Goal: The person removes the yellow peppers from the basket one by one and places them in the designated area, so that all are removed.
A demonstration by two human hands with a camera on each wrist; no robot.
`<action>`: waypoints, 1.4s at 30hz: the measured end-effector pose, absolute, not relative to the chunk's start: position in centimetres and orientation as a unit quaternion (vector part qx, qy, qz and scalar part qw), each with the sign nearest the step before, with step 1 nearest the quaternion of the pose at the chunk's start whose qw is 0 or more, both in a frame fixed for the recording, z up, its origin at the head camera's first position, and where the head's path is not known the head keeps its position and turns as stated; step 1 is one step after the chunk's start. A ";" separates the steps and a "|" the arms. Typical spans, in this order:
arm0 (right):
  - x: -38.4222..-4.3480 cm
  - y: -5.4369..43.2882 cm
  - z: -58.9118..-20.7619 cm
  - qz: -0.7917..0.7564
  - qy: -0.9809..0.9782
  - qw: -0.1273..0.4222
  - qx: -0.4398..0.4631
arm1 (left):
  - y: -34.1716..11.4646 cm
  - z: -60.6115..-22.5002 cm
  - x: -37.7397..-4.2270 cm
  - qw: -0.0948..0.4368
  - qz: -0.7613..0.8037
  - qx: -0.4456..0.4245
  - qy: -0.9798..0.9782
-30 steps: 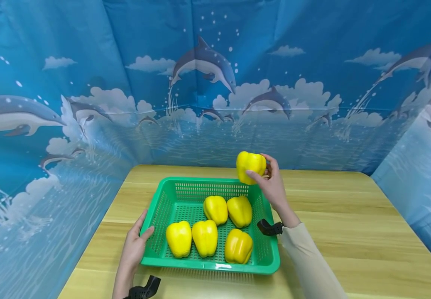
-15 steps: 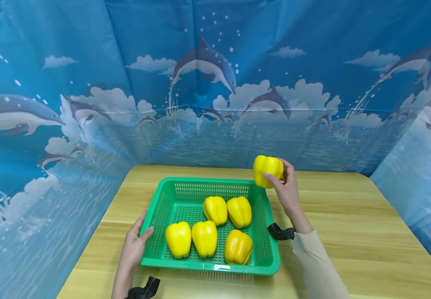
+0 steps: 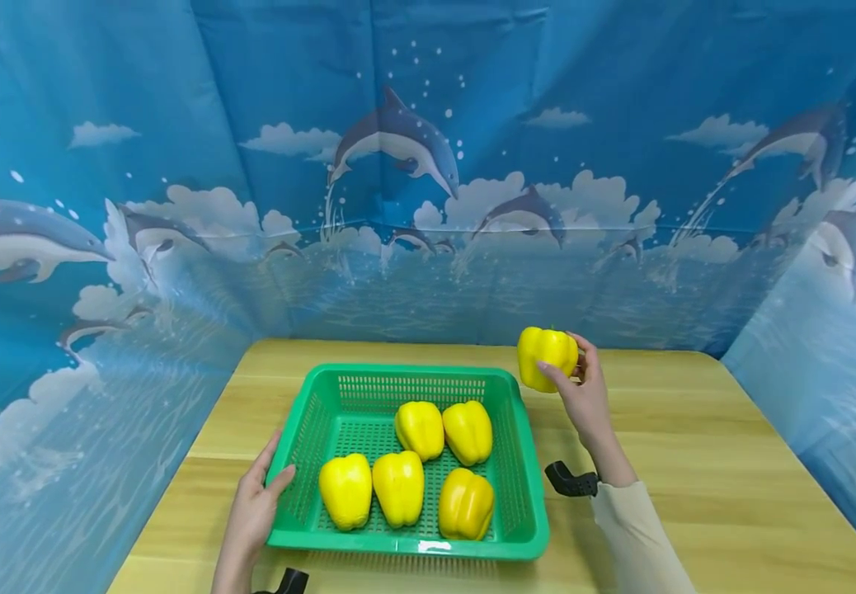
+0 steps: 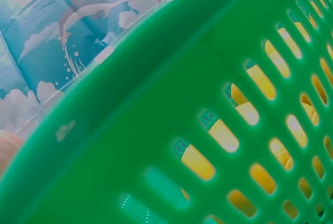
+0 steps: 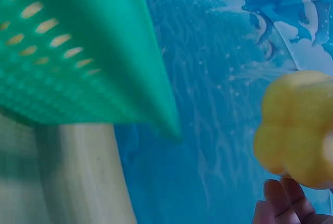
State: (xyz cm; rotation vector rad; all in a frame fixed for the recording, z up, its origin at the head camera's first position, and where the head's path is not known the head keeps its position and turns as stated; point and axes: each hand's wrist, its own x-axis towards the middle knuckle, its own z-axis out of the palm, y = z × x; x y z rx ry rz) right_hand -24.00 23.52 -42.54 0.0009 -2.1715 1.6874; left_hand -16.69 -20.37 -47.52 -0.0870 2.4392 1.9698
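a creased blue backdrop (image 3: 294,58) printed with a sea scene hangs behind the counter (image 3: 695,462) and along its left and right sides. at the middle a large grey dolphin (image 3: 398,144) with a pale belly leaps, white dots around it; a smaller dolphin (image 3: 524,213) arches lower, to its right. a long-bodied dolphin (image 3: 23,239) reaches in from the left edge. banked white clouds (image 3: 594,198) stand above pale, rippled water (image 3: 428,289). the counter is light yellowish wood, its grain running crosswise, its far corners rounded.
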 end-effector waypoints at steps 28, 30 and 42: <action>-23.6 27.4 -46.9 0.489 -0.868 0.082 -0.041 | -20.3 -47.6 -16.7 -0.007 0.628 -0.023 0.778; -23.5 27.6 -47.1 0.482 -0.872 0.074 -0.039 | -20.2 -47.6 -16.8 -0.007 0.630 -0.023 0.776; -23.1 27.7 -47.9 0.466 -0.883 0.040 -0.043 | -20.2 -47.5 -16.7 -0.006 0.635 -0.026 0.772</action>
